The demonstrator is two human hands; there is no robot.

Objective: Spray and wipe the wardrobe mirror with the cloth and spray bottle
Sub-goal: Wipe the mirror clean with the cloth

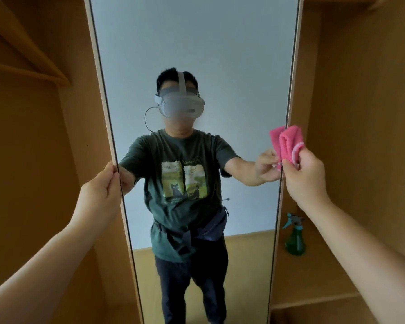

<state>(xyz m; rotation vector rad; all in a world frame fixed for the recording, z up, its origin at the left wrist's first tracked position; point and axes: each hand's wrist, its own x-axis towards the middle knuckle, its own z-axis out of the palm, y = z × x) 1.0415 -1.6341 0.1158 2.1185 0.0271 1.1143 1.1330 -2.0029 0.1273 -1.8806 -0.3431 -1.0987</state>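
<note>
The tall wardrobe mirror (197, 43) fills the middle of the head view and reflects a person in a headset. My left hand (101, 195) grips the mirror's left edge at about mid height. At the mirror's right edge, my right hand (305, 181) holds a folded pink cloth (290, 142), with the cloth's top against the frame. The green spray bottle (295, 239) with a teal trigger stands on a wooden shelf to the lower right, behind the mirror door; no hand touches it.
Wooden wardrobe panels (360, 90) flank the mirror on both sides. An empty wooden hanger (26, 59) hangs at the upper left. The shelf (313, 288) bearing the bottle runs along the lower right.
</note>
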